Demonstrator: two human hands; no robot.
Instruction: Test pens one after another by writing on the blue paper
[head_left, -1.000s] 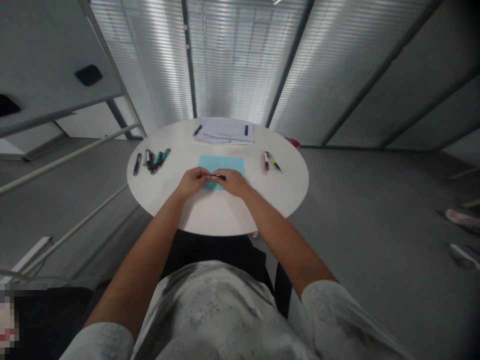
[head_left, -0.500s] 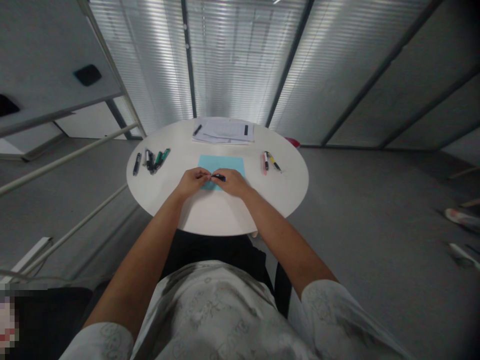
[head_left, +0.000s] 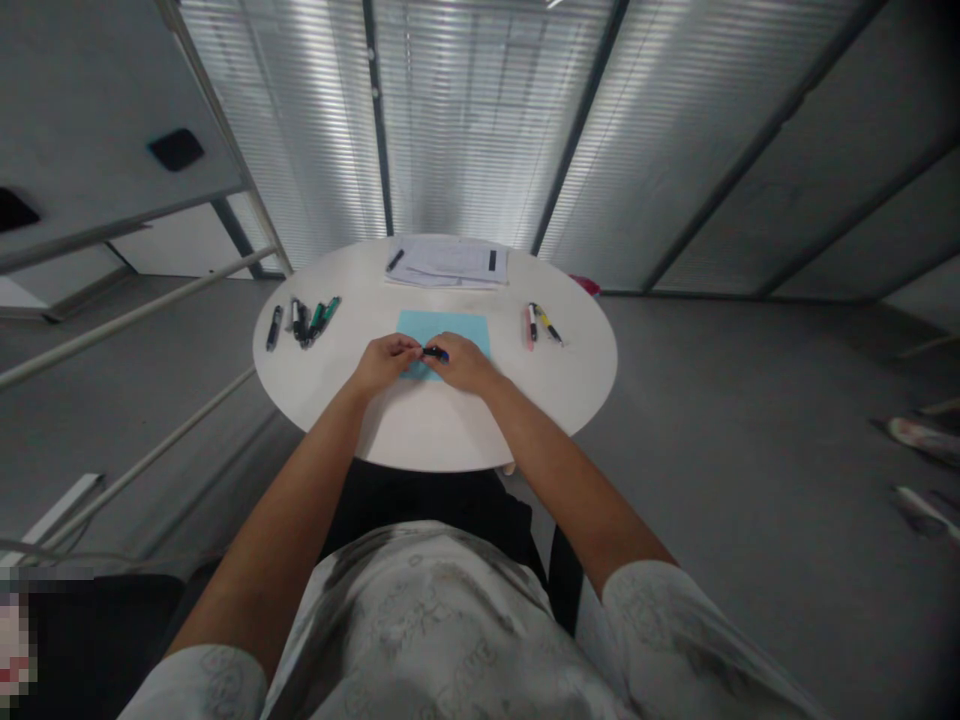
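Over a light blue sheet (head_left: 442, 322) on the round white table, my two hands meet. A small black pen with a blue part (head_left: 436, 353) lies between them. My right hand (head_left: 466, 364) is closed around its body. My left hand (head_left: 384, 362) pinches at the pen's left end; whether it grips the tip or a separate small piece is too small to tell. Both hands rest low over the near half of the sheet and cover part of it.
Several black and green pens (head_left: 316, 322) lie at the table's left. On the right are a few pens, one of them yellow (head_left: 551, 325). Stacked papers (head_left: 450, 262) with two dark items on top sit at the far edge. A pale metal rail (head_left: 150, 293) runs left of the table (head_left: 427, 440).
The pen has turned very slightly in my right hand, and my right fingers have shifted a little. Everything on the table stays in place.
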